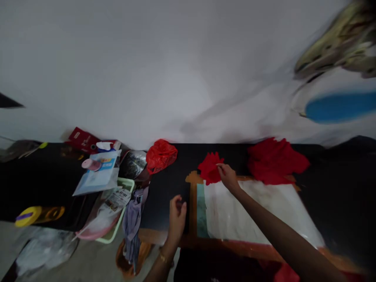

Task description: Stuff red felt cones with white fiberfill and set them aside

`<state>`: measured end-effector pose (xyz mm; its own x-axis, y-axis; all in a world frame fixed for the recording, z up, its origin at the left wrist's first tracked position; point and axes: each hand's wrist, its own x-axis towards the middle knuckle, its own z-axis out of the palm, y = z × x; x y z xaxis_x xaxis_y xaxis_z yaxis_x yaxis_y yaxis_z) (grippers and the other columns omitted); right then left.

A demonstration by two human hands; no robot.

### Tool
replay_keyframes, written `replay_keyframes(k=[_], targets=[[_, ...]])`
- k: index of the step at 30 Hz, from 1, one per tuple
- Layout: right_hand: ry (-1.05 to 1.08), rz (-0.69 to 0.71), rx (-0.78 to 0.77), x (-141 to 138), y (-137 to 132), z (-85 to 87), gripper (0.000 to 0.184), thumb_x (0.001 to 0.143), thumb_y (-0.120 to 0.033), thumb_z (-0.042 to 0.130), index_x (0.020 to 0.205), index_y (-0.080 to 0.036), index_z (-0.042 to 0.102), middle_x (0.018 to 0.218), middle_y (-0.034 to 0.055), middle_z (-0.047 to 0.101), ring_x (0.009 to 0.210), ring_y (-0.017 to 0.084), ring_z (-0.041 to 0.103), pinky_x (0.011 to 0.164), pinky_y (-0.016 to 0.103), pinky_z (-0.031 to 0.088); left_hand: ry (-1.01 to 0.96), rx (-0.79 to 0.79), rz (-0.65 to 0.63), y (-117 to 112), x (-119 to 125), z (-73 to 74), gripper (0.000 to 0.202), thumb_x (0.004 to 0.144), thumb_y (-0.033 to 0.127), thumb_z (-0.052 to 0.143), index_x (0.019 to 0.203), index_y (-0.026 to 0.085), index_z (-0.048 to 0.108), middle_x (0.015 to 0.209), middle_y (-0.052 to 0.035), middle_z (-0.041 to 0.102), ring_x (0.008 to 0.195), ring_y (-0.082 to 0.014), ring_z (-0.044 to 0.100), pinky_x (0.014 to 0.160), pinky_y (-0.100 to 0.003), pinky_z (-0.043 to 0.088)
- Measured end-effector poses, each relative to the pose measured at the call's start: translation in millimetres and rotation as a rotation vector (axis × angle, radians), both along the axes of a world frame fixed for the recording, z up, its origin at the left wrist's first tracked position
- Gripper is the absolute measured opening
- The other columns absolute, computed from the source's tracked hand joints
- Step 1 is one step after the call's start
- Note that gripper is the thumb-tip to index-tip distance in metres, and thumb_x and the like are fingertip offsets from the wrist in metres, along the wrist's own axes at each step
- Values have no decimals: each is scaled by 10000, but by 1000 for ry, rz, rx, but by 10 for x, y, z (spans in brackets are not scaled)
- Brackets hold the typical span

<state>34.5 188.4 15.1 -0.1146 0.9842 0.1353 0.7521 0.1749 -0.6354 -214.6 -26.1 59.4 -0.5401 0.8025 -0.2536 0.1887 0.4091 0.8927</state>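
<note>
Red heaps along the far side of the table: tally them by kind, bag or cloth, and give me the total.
Crumpled plastic bag: 1
Cloth heaps: 2 (small heap by the right hand, larger heap to its right)
Total: 3

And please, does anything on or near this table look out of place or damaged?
Slightly, yes. A greyish-purple cloth droops beside the pale green basket, looking untidy. The white sheet looks smudged, and the brown border around it has a ragged upper-left corner. I see no clear spill.
</note>
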Motion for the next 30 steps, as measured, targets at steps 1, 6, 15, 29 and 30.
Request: replay_keyframes(k=[1, 6, 15, 29, 30], targets=[[65, -8, 21, 41, -55, 104, 343, 937, -328, 399, 1092, -185, 670, 1021, 108, 703, 929, 226, 653, 850, 355, 509, 12, 83, -65, 257, 148, 38, 383, 800, 471, 635, 1064, 200, 581, 1022, -70, 616, 822, -175, 613, 704, -304, 516], [365, -21, -46, 71, -550, 422, 290, 919, -332, 433, 1015, -206, 676, 981, 72, 730, 874, 204, 669, 772, 314, 527, 202, 281, -422, 1023, 905, 213, 550, 750, 247, 684, 1244, 195, 448, 1184, -115, 511, 878, -175, 583, 825, -345, 501], [392, 107, -347, 341, -1279, -143, 282, 895, -255, 467, 1097, -217, 660, 1187, 72, 690, 970, 203, 663, 832, 347, 542, 326, 120, -580, 1047, 956, -279, 283, 639, -6, 464, 792, 213, 556, 844, -29, 585, 898, -212, 586, 867, -357, 462], [121, -66, -535, 1410, -1181, -173, 180, 865, -257, 491, 802, -169, 635, 699, 42, 643, 694, 183, 626, 665, 278, 501, 186, -48, -471, 940, 1705, -186, 286, 648, -11, 483, 826, 212, 492, 881, -23, 591, 834, -148, 568, 811, -271, 459], [204, -82, -552, 1368, -1286, -99, 236, 895, -329, 464, 813, -170, 618, 663, 24, 620, 635, 168, 608, 609, 262, 493, 192, -72, -485, 922, 1755, -208, 298, 638, -23, 475, 821, 211, 490, 878, -23, 596, 827, -148, 571, 803, -272, 461]])
